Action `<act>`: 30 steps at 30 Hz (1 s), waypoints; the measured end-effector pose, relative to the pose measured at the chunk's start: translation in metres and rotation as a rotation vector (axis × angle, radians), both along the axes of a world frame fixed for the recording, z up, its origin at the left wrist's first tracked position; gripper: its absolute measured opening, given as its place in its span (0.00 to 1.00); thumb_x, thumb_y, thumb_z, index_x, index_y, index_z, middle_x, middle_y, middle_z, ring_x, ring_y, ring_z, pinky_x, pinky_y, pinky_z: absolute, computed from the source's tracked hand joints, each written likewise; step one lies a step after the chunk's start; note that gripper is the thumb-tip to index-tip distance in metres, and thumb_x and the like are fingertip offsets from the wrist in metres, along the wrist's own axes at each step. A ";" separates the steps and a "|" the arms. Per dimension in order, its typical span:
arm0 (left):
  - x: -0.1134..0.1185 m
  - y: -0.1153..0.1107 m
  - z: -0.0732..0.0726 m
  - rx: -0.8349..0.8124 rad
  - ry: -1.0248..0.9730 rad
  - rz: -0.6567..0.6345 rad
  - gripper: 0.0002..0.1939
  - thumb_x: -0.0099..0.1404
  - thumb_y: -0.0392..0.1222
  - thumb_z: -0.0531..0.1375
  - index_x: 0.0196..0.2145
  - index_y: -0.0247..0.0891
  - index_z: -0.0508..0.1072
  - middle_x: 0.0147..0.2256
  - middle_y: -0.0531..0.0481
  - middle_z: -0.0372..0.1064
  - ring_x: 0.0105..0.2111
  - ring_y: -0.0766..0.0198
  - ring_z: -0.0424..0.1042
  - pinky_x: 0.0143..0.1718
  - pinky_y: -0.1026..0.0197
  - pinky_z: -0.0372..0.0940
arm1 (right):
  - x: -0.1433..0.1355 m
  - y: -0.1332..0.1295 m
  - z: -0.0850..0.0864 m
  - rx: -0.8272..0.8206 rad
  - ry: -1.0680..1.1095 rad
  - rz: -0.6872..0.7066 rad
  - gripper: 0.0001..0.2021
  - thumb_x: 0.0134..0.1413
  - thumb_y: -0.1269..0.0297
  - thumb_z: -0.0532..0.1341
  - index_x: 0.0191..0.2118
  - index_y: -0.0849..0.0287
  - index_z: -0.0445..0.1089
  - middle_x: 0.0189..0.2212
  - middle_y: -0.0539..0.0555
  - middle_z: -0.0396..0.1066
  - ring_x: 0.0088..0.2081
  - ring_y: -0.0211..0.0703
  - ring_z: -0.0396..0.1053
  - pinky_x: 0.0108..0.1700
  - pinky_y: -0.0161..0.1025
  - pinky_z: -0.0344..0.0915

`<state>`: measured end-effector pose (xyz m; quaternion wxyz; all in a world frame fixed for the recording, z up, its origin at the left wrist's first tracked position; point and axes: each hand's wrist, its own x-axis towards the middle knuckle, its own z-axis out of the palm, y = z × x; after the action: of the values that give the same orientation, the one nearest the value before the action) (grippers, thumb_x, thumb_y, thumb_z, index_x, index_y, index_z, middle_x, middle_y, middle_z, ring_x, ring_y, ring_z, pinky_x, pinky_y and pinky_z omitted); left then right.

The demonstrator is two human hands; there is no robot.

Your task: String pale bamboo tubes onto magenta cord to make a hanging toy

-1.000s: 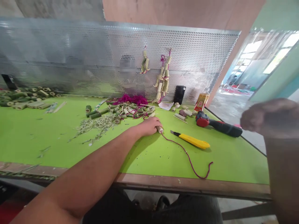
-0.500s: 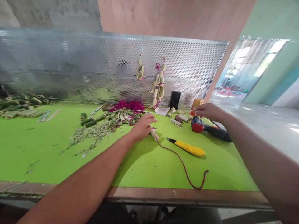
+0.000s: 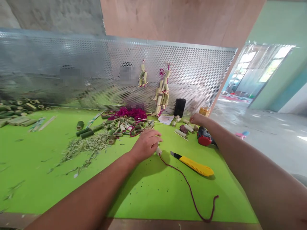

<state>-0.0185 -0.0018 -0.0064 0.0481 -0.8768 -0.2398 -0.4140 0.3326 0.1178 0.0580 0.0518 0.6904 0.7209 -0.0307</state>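
Note:
My left hand (image 3: 146,144) rests low over the green table, its fingers curled round a short pale bamboo tube (image 3: 158,151). Out of the tube's near end runs a dark red string (image 3: 184,176), which snakes toward the table's front edge. To the right of the tube lies a yellow utility knife (image 3: 195,165) with its blade out. Farther back, my right hand (image 3: 198,119) hovers beside loose bamboo pieces (image 3: 189,128), fingers bent together; whatever they may hold is hidden. Partly behind my right forearm sits a black and red power drill (image 3: 203,136).
Cut bamboo pieces (image 3: 122,124), magenta yarn (image 3: 130,113) and shavings (image 3: 88,143) lie left of centre. Strung bamboo figures (image 3: 163,89) hang on the perforated metal panel (image 3: 196,70). A black phone-like slab (image 3: 179,107) leans there, near a bottle (image 3: 204,110).
My right hand has moved left and down, from above the drill toward the loose bamboo pieces. My left hand keeps its place at the strung tube. The view has tilted slightly upward.

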 end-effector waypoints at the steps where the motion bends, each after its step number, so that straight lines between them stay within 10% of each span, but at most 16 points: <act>1: 0.000 -0.001 0.000 0.003 0.000 -0.002 0.12 0.64 0.30 0.56 0.36 0.40 0.80 0.43 0.45 0.78 0.45 0.58 0.75 0.53 0.48 0.68 | -0.003 0.005 -0.002 -0.024 -0.010 -0.010 0.13 0.65 0.61 0.62 0.51 0.60 0.73 0.52 0.59 0.73 0.50 0.48 0.72 0.53 0.49 0.70; 10: -0.002 0.000 0.000 0.026 -0.055 0.003 0.11 0.63 0.29 0.57 0.34 0.39 0.79 0.40 0.46 0.78 0.43 0.59 0.75 0.51 0.50 0.70 | -0.012 0.016 -0.025 -0.128 0.117 -0.076 0.18 0.65 0.58 0.62 0.56 0.60 0.69 0.54 0.59 0.70 0.49 0.49 0.72 0.50 0.50 0.72; 22: -0.001 0.003 -0.005 0.052 -0.098 -0.030 0.10 0.62 0.27 0.59 0.33 0.37 0.79 0.38 0.46 0.78 0.41 0.59 0.74 0.48 0.51 0.70 | 0.011 0.021 -0.021 0.082 0.774 -0.093 0.04 0.56 0.70 0.61 0.39 0.60 0.71 0.34 0.54 0.74 0.37 0.41 0.73 0.42 0.37 0.72; 30: -0.004 0.004 0.001 -0.276 -0.376 0.102 0.11 0.60 0.28 0.57 0.31 0.38 0.79 0.38 0.46 0.77 0.41 0.60 0.75 0.48 0.55 0.70 | 0.006 0.008 -0.020 -0.006 1.085 -0.127 0.10 0.48 0.73 0.66 0.31 0.56 0.62 0.26 0.51 0.70 0.32 0.41 0.74 0.41 0.40 0.75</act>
<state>-0.0227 0.0023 -0.0057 -0.0970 -0.7694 -0.3429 -0.5301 0.3387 0.1263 0.0377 -0.3274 0.6174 0.6011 -0.3877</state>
